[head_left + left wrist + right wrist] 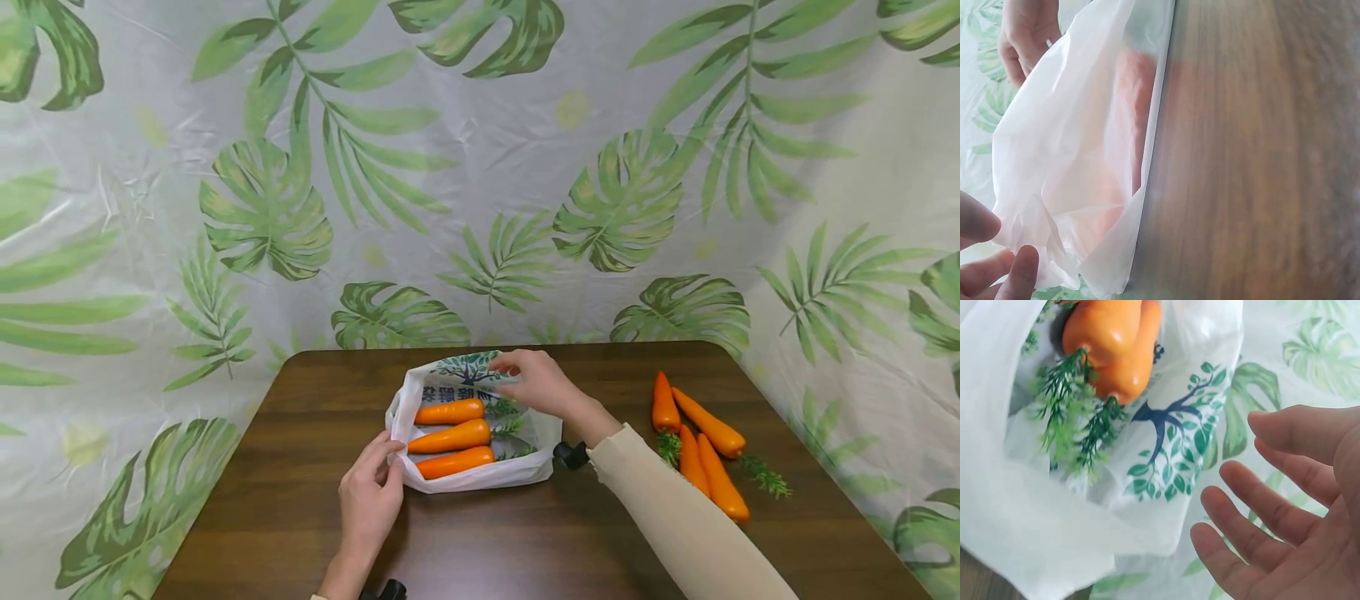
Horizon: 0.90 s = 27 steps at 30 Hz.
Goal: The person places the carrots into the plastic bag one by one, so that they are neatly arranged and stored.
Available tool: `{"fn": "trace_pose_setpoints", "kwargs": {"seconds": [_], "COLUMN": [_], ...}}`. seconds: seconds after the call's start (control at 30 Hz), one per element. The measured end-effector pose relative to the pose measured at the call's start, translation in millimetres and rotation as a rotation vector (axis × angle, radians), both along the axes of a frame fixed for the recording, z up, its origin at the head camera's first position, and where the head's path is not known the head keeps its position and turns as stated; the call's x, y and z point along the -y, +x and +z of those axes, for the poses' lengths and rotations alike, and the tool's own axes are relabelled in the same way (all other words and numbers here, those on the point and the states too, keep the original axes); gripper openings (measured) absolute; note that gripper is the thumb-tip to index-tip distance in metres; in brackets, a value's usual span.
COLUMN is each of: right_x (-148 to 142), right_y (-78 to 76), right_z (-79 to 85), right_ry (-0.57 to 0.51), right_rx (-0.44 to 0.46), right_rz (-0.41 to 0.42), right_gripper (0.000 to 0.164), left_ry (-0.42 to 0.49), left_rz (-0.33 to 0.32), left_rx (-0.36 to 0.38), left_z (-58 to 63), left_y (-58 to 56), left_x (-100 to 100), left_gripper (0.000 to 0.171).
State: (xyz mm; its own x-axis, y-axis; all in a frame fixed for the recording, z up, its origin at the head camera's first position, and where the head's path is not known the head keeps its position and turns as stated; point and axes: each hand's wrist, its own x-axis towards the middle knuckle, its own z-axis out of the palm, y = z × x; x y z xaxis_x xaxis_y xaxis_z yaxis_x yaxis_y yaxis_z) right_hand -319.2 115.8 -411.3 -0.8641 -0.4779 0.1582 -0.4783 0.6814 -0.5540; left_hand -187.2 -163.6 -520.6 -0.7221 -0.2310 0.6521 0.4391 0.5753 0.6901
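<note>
Head view: A person works at a brown desk (300, 467), where a white plastic bag (487, 481) lies with its mouth spread wide. Inside, three orange carrots (450, 437) lie side by side, tips toward the left hand (369, 492), green tops (507, 427) pointing right. The left hand grips the bag's left edge between thumb and fingers. The right hand (542, 385), its fingers loosely bent and holding nothing, hovers over the bag's far right part, near a printed tree (468, 368). Four loose carrots (722, 479) lie in a cluster on the desk's right side, beyond the right arm's pale sleeve (675, 500). A leaf-patterned sheet (517, 183) hangs behind the desk.

Left wrist view: Thumb and fingers pinch a crumpled corner of the bag at lower left. Orange shows through the thin plastic wall; part of the right hand appears at upper left, past the bag.

Right wrist view: The right hand is relaxed, fingers apart and grasping nothing, just beside the bag's printed panel. Blunt carrot ends and feathery green tops show inside the bag.
</note>
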Motion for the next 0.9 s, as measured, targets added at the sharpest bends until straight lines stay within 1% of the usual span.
{"fn": "trace_pose_setpoints", "kwargs": {"seconds": [0.27, 0.53, 0.7, 0.9], "right_x": [-26.0, -60.7, -84.4, -112.3], "right_y": [12.2, 24.9, 35.4, 48.3], "right_z": [7.4, 12.6, 12.7, 7.0], "right_ry": [0.018, 0.01, 0.017, 0.077], "right_rx": [-0.043, -0.079, -0.091, -0.123], "right_rz": [-0.044, -0.068, -0.092, -0.135], "right_gripper": [0.035, 0.037, 0.038, 0.038], "left_ry": [-0.009, -0.026, -0.015, -0.016], "left_rz": [-0.01, -0.016, -0.018, -0.012], "left_rx": [-0.006, -0.002, 0.011, 0.02], "left_z": [-0.9, 2.4, 2.1, 1.6], "left_y": [-0.5, -1.1, -1.5, 0.7], "left_x": [-0.2, -0.8, -2.1, -3.5], "left_gripper": [0.023, 0.019, 0.017, 0.018]}}
